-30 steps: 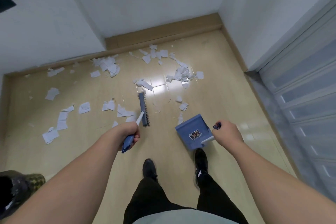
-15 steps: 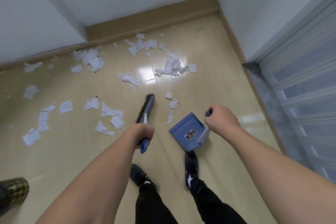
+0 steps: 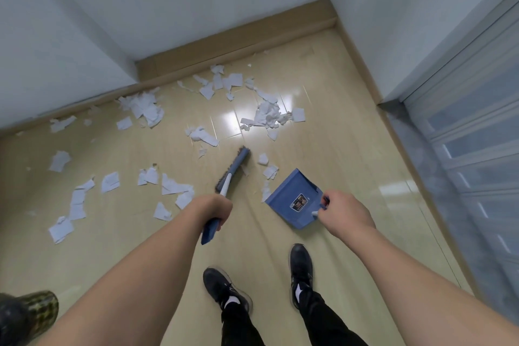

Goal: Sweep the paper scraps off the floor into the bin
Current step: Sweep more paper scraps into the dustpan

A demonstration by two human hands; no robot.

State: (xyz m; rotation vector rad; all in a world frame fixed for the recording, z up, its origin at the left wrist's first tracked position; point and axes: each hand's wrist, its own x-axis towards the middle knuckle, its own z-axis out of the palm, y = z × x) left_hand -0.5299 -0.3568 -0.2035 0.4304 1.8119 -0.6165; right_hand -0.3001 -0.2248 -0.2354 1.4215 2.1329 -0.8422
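White paper scraps [image 3: 268, 116] lie scattered over the beige floor, from the far corner to the left side. My left hand [image 3: 214, 209] grips the blue handle of a hand brush [image 3: 234, 170], whose bristle head touches the floor among the scraps. My right hand [image 3: 344, 212] holds the handle of a blue dustpan [image 3: 292, 199], which lies on the floor with its open edge toward a few scraps [image 3: 269, 171] just right of the brush. At the bottom left corner stands the bin [image 3: 25, 317], dark with a green patterned rim, only partly in view.
White walls with a wooden skirting [image 3: 238, 48] close the floor at the back and right. A grey sliding door frame [image 3: 460, 149] runs along the right side. My two black shoes [image 3: 224, 289] stand behind the dustpan.
The brush head has swung from pointing up-left to up-right, toward the dustpan. The dustpan has shifted slightly on the floor. My view has moved a little forward.
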